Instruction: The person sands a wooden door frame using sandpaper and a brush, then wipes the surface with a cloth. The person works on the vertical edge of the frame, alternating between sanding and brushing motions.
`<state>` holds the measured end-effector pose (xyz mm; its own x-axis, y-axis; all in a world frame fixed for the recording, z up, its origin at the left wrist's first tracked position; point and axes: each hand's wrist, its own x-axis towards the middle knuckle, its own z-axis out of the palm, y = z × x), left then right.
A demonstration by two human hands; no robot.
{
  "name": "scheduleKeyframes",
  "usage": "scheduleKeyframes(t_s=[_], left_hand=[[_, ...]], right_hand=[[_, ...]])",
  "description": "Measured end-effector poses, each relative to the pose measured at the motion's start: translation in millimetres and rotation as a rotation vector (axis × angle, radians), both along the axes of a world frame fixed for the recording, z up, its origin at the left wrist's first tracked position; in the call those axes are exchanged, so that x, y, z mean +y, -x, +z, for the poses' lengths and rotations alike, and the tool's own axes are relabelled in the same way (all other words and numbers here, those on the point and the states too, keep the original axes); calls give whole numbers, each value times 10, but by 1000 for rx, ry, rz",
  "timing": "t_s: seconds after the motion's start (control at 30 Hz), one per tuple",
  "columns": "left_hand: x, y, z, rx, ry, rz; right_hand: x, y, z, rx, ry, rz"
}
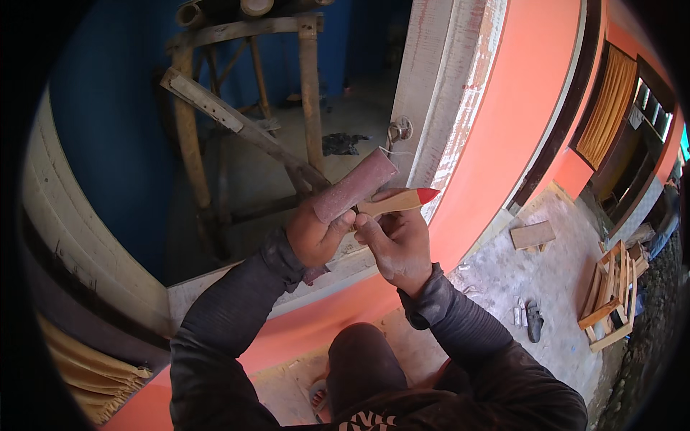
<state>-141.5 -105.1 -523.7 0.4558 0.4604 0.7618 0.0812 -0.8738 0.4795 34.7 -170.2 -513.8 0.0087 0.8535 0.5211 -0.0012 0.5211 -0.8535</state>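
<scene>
My left hand (315, 234) grips a curled sheet of reddish sandpaper (358, 186), which forms a loose tube over the fingers. A small reddish scrap (316, 275) shows below that wrist. In my right hand (401, 248) is a paintbrush (391, 203) with a wooden handle and a red tip, pointing right. Its bristle end is hidden between the hands, where both thumbs nearly meet. Both hands are above the whitish, worn sill (353, 265) of an open window. To the right rises the window frame (431, 102), its pale paint patchy, with a metal fitting (400, 129).
Inside stands a bamboo and timber scaffold (310, 91) before a blue wall (113, 161). A coral wall (517, 108) runs along the right. On the concrete floor lie a wooden board (532, 235), a dark sandal (534, 321) and a slatted wooden frame (609, 301).
</scene>
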Motion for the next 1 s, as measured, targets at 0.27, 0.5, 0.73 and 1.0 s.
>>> scheduleKeyframes(t_s=[0.27,0.5,0.73,1.0], left_hand=[[11,-9,-6,-170,111,-158],[-47,-51,-33,-179,12,-149],[-43,-25,-44,-106,134,-250],[-93,-16,53,170,163,-325]], right_hand=[[-55,-62,-10,-164,-85,180],[45,-351,-77,-90,-330,-245],[-108,-362,187,-150,-196,-30],[-129,-500,262,5,115,345]])
